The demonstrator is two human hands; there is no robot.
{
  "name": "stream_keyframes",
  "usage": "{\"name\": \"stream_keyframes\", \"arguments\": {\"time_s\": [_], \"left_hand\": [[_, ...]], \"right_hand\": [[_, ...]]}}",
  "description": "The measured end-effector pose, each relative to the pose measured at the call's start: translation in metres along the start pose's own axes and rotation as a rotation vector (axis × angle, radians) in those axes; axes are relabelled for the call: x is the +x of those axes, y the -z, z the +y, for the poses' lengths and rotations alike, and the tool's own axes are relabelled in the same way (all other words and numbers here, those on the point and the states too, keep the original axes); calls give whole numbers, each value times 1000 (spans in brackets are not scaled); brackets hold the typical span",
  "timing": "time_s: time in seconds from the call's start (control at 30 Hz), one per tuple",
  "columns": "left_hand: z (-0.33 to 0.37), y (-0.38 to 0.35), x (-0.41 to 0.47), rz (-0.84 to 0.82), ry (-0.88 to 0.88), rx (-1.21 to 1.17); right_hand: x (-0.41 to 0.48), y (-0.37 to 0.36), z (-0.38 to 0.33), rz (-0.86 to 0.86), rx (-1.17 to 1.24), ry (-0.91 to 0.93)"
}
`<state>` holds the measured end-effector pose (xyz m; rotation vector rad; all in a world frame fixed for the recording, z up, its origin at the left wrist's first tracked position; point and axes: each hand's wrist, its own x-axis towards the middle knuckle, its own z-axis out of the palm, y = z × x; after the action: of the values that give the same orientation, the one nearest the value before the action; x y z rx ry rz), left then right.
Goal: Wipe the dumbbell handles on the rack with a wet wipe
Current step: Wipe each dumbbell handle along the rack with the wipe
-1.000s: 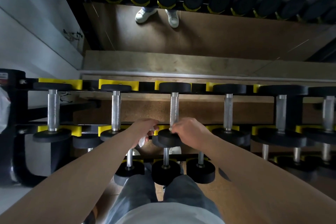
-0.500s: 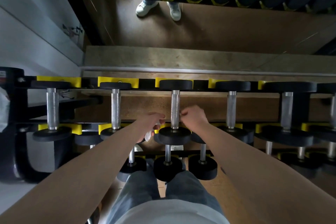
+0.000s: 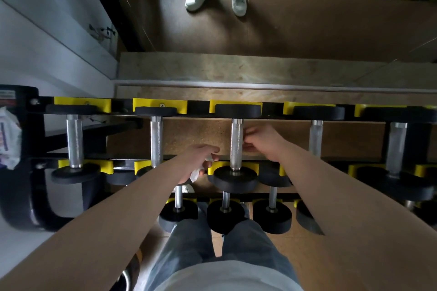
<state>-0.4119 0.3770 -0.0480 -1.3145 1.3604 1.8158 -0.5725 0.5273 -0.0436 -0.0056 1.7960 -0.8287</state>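
The left hand (image 3: 201, 162) pinches a crumpled white wet wipe (image 3: 195, 173) between thumb and curled fingers, with a loose tail hanging under the palm. It sits just left of the middle handle (image 3: 236, 146) and apart from it, so the wipe looks held ready rather than already at work. The right hand (image 3: 263, 142) is on the other side of that same handle, fingers curled toward the bar. Blur hides whether they close round it or only touch it; my guess is that it steadies or turns the bar so a fresh side faces the wipe. The handle is a bright steel cylinder, finely knurled along its length and smoother at the ends, and that texture probably traps grime and will drag on damp cloth. Its near head (image 3: 235, 178), just below both hands, is a thick round disc of matte black rubber. The rack (image 3: 272, 110) is black metal with yellow cradles (image 3: 160, 104) that seat the heads, leaving each handle bridging the open gap between the rails, free all round for wiping. Below the hands a lower tier carries smaller dumbbells (image 3: 225, 210). Far to the left of the left hand a white packet (image 3: 9, 139) rests at the rack's end; its contents cannot be told.
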Motion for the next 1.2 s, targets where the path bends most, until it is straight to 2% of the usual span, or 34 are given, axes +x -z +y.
{"name": "stream_keyframes", "arguments": {"time_s": [0.07,0.17,0.2,0.27,0.37,0.43,0.47,0.57,0.6,0.63,0.73,0.8,0.9,0.97,1.03,1.1,1.13,1.2], "left_hand": [[0,0,1,-5,15,-7],[2,0,2,11,21,42],[3,0,2,14,21,61],[6,-2,4,20,21,88],[10,-3,4,15,15,102],[10,-3,4,13,10,102],[8,-2,4,9,9,103],[3,-2,6,-1,0,123],[2,-2,5,-6,3,139],[1,-2,5,-15,6,152],[1,-4,4,-45,6,183],[3,-5,2,-42,6,190],[7,-6,0,-19,-7,150],[8,-8,0,-18,-20,135],[8,-8,-1,-18,-10,131],[9,-9,-2,-16,11,131],[9,-9,-3,-13,19,132],[9,-11,-6,-3,26,133]], "right_hand": [[-5,-3,8,-97,-401,8],[-11,-2,1,-190,-562,-11],[-11,0,-2,-201,-507,-44],[-8,3,-7,-189,-188,-99],[6,8,-11,-69,329,-26],[10,8,-9,-52,406,22],[6,6,-5,-48,274,35],[-8,-3,14,-118,-500,38],[-11,-5,18,-156,-621,35],[-11,-5,21,-182,-623,21],[-9,-1,14,-199,-454,-45],[-3,1,7,-110,-96,-73],[7,3,-9,23,478,-21],[9,4,-11,4,569,-12],[2,3,-1,-72,318,-23],[-3,-1,15,-163,-143,-43],[-4,-3,21,-201,-295,-45],[-7,-3,27,-211,-391,-28]]}}
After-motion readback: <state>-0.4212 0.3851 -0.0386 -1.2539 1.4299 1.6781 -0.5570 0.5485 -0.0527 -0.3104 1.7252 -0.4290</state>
